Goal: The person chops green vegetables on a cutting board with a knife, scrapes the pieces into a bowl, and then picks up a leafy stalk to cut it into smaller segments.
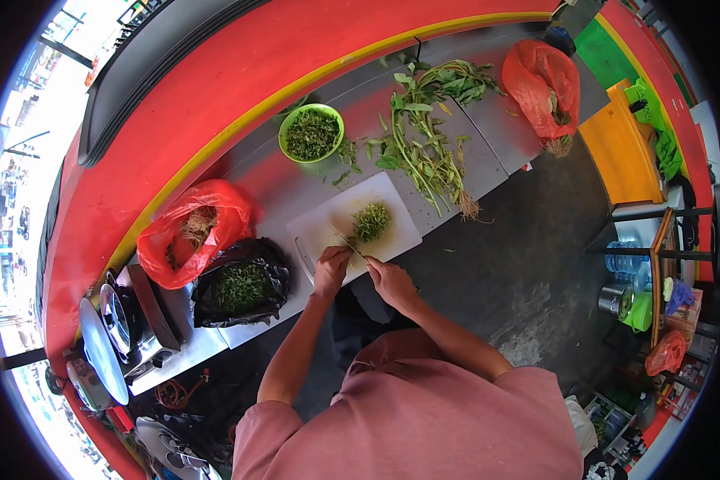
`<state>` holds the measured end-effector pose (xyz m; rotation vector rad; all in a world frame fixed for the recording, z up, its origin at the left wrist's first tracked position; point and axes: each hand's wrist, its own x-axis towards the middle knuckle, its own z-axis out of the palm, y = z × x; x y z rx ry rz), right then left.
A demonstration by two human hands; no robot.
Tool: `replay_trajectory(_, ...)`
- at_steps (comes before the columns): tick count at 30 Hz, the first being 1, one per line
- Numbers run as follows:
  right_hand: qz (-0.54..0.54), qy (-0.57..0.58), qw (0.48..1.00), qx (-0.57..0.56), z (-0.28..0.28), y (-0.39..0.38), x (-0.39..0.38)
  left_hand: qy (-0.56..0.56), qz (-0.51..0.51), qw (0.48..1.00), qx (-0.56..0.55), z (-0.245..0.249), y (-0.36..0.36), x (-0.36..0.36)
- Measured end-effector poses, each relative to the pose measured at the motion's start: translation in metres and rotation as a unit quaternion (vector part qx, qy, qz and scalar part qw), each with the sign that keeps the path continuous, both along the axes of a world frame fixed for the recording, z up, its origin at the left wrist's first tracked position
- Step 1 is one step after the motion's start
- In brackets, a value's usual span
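Note:
A white cutting board (404,210) lies at the table's front edge, with a pile of chopped greens (371,222) on it. My right hand (390,282) is closed around the handle of a knife (342,237), whose thin blade points up and left over the board. Beside the blade, my left hand (332,270) is closed at the board's lower edge. Dark green bits of leafy greens (351,240) show at its fingertips; the rest of what it holds is hidden. Behind the board stands a green bowl (342,138) of chopped leaves.
Long leafy stems with roots (428,156) lie at the back right, near a red plastic bag (540,88). Left of the board are another red bag (164,260) with roots and a black bag (276,292) of chopped greens. A stove (148,320) stands at far left.

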<state>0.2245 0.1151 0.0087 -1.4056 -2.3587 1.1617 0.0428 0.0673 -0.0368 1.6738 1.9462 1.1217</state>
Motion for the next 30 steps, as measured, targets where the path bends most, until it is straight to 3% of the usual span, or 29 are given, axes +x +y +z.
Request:
replay_trajectory(4,0.004,0.008,0.999,0.043,-0.016,0.000,-0.007,0.008,-0.007,1.000,0.000,0.001,0.000,0.001)
replay_trajectory(16,-0.004,0.019,1.000,-0.003,0.006,0.005,-0.001,-0.008,0.022,0.999,0.021,-0.001,0.000,0.001)
replay_trajectory(22,0.008,-0.002,0.999,0.054,-0.015,0.001,-0.005,0.003,0.015,1.000,0.008,0.001,0.001,0.001)
replay_trajectory(30,0.009,0.021,1.000,-0.012,-0.006,0.023,-0.018,0.000,0.003,1.000,0.017,0.006,-0.003,0.004)
